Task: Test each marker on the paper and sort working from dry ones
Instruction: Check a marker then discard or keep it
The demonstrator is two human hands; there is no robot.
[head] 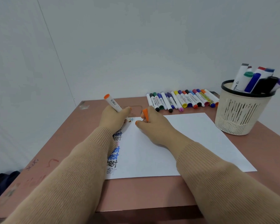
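Orange marker (114, 104): white barrel, orange end, uncapped.

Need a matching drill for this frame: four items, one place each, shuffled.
Items:
1. orange marker
2. orange cap
3. basket
4. marker row

Places:
A. pinched in the right hand
B. on the table, right of the paper
C. gripped in the left hand
D. lying along the table's far edge

Pairs: 1-C, 2-A, 3-B, 4-D

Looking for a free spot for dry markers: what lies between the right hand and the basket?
Between right hand and basket, the head view shows only blank paper.
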